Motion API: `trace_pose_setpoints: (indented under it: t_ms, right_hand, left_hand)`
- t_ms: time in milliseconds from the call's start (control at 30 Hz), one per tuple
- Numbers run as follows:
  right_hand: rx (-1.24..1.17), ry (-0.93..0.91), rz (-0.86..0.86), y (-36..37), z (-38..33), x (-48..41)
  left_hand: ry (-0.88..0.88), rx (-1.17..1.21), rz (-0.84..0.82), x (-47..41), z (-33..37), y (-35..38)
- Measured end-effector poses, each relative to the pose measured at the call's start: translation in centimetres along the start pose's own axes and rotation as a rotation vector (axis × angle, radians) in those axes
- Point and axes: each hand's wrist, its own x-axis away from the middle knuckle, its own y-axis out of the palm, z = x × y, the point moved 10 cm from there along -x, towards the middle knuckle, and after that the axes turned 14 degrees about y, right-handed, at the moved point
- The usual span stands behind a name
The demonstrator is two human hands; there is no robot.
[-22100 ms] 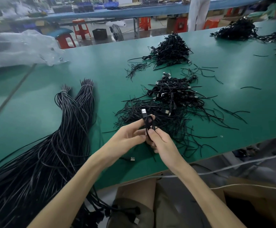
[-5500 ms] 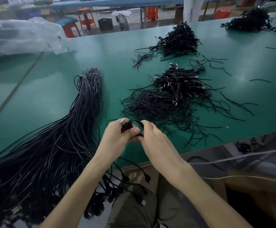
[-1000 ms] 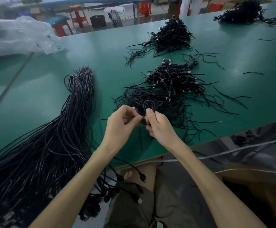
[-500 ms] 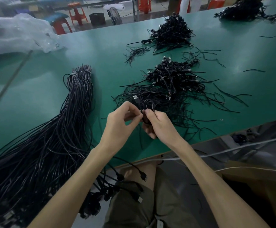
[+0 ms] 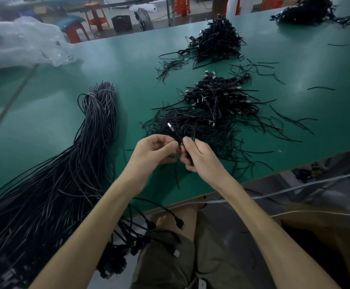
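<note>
Right, your left hand (image 5: pixel 155 151) and right hand (image 5: pixel 199 157) both pinched the coiled black USB cable (image 5: pixel 187 131), fingers curled tight, likely so its loops couldn't spring apart.

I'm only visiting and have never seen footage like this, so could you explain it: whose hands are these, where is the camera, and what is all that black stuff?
There is no machine here. These are a person's two bare hands, filmed by one camera worn on the head, looking forward and down. The left hand and right hand meet over a green table and together pinch a small coiled cable. It is black, with a metal plug sticking out beside the loop. To the left lies a long bundle of black cables, trailing off the table edge. Just beyond the hands is a tangled pile of short cables and thin strands, with another pile farther back. A crumpled plastic bag sits at the far left.
</note>
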Motion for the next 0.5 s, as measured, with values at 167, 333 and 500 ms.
trace_pose_setpoints:
  t_ms: [167, 333, 500]
  right_hand:
    - [-0.091, 0.006, -0.074, 0.3, 0.0, 0.0]
    - [-0.223, 0.049, -0.205, 0.2, 0.5, 0.1]
    - [-0.337, 0.097, -0.314, 0.4, 0.8, -0.1]
  left_hand:
    - [-0.056, 0.18, -0.127, -0.7, 0.0, 1.6]
    - [-0.088, 0.445, -0.32, -1.0, 0.2, 5.3]
    - [-0.039, 0.532, -0.432, -1.5, 0.5, 6.9]
